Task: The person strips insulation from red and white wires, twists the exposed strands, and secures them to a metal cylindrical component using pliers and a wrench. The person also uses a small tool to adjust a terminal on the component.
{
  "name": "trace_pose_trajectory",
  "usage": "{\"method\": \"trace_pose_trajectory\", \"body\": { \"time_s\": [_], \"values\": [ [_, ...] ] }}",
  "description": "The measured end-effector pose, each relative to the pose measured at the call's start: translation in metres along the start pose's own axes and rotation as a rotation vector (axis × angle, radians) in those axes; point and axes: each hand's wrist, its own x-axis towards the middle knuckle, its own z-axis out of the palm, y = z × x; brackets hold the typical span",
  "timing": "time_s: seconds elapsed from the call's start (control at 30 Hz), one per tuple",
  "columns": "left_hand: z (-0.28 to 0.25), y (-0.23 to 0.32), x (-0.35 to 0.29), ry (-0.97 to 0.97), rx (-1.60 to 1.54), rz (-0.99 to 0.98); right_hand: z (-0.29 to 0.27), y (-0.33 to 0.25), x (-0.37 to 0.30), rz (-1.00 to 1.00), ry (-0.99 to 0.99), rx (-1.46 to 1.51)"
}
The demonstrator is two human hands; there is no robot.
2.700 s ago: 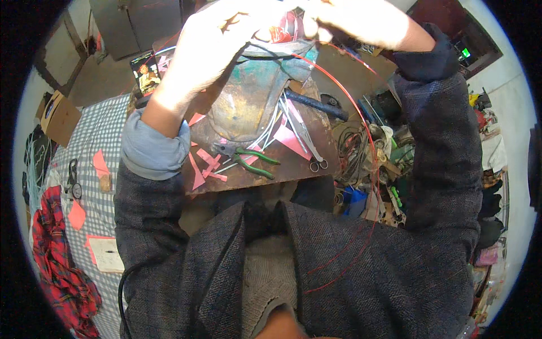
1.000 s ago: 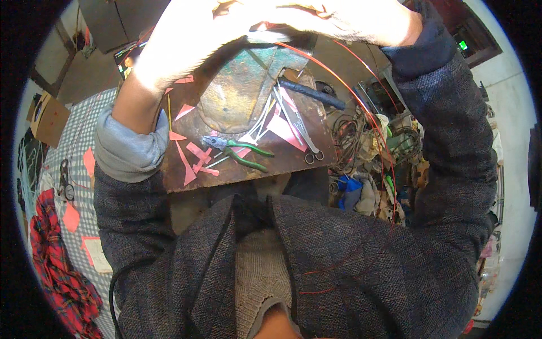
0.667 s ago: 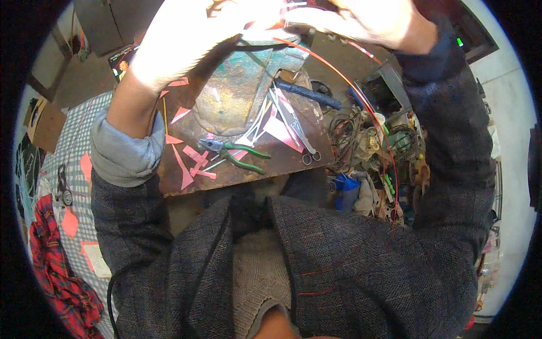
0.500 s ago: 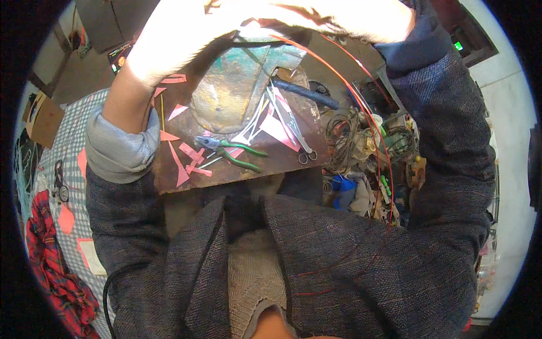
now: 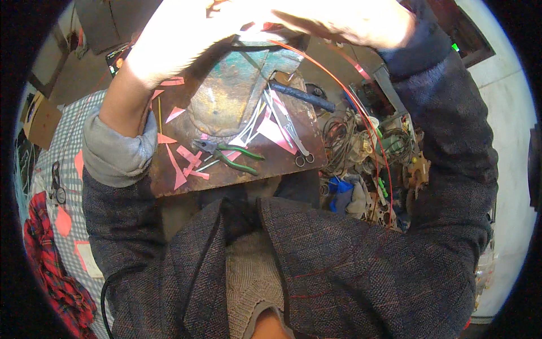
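My left hand (image 5: 189,34) and my right hand (image 5: 344,21) meet at the top edge, washed out by bright light. Their fingers look closed together, partly cut off, and what they grip is hard to make out. From just under them an orange-red strip or wire (image 5: 323,72) arcs down to the right. A pink strip (image 5: 361,70) hangs below my right wrist. Beneath the hands a worn, paint-stained board (image 5: 217,104) lies on a brown wooden table (image 5: 226,183). Green-handled pliers (image 5: 228,153) and scissors (image 5: 299,144) rest nearer me.
Pink paper scraps (image 5: 178,169) and thin white sticks (image 5: 251,127) litter the tabletop; a dark rod (image 5: 302,95) lies at its right. Coiled cable (image 5: 339,138) and mixed clutter, with a blue cloth (image 5: 341,195), sit right of the table. A checked cloth (image 5: 73,135) covers the left.
My hands stay together at the top with only slight finger movement. The pink strip under my right wrist has swung and shows its broader side. The whole view has shifted slightly.
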Motion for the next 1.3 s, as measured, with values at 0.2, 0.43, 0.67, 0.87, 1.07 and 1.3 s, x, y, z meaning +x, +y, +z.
{"method": "trace_pose_trajectory", "body": {
  "time_s": [0.2,0.43,0.67,0.87,1.07,1.3],
  "values": [
    [0.006,-0.023,0.016,-0.047,-0.287,0.349,-0.02,-0.01,-0.016,-0.159,0.003,-0.486],
    [-0.005,-0.011,0.004,-0.047,0.007,0.084,0.0,-0.006,-0.014,0.011,0.103,-0.02],
    [0.002,0.005,0.005,0.014,-0.048,-0.001,-0.019,-0.02,-0.004,0.201,-0.086,0.045],
    [0.002,0.003,0.008,-0.001,-0.127,0.092,-0.027,-0.011,-0.017,0.012,-0.189,-0.238],
    [0.002,0.001,0.005,0.011,-0.002,0.011,0.003,-0.025,0.009,0.386,0.123,0.25],
    [0.011,-0.01,0.001,0.175,0.061,0.071,-0.037,-0.039,-0.004,0.353,-0.403,-0.348]
  ]
}}
